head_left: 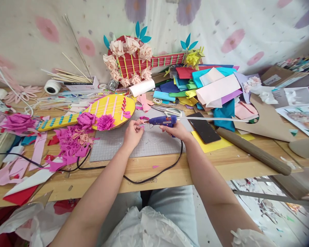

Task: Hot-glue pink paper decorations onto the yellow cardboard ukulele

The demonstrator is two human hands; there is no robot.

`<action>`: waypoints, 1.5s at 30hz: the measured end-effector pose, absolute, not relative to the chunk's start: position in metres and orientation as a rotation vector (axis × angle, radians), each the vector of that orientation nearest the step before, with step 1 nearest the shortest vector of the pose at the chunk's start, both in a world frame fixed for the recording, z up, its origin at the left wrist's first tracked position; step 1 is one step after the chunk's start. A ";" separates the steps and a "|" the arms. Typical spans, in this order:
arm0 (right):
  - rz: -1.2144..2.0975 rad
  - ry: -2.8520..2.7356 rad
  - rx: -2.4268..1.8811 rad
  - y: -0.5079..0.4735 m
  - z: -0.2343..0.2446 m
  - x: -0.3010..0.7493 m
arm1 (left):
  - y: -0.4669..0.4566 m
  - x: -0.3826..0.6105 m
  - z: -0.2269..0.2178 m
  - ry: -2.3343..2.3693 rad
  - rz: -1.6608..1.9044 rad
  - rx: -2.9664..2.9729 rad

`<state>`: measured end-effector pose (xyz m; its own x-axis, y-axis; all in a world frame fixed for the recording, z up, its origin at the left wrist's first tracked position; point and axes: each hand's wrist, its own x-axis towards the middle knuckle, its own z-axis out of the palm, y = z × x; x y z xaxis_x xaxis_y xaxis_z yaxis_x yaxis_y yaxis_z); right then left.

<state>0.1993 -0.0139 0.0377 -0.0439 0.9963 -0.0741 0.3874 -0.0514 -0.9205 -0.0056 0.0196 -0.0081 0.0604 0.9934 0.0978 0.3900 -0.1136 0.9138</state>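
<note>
- While my right hand wraps the handle of the blue glue gun, fingers bent round its hard plastic, the nozzle points toward my left hand.
- My left hand is narrow, thumb and fingertips pinching a small, thin pink piece (its full outline is too small to make out) just beside the nozzle, above the mat.
- From the gun's back runs a long, straight, whitish glue stick, crossing over the phone, a flat, glossy black slab lying partly on a yellow sheet.
- Smooth, grey and gridded, the mat lies on the wooden table; a black cord loops in front.
- To my left sits the yellow guitar, oval-bodied, with ruffled magenta flowers along its near edge.
- Magenta scraps heap beside it, curled and crumpled.
- Behind, pale folded roses ring the red guitar.
</note>
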 end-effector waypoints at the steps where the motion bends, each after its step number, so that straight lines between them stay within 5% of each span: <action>1: 1.090 -1.536 -1.533 -0.014 0.037 0.199 | 0.019 -0.005 -0.007 1.414 1.051 1.612; 45: 1.020 -1.604 -1.547 -0.011 0.028 0.196 | 0.016 -0.006 -0.009 1.338 1.069 1.631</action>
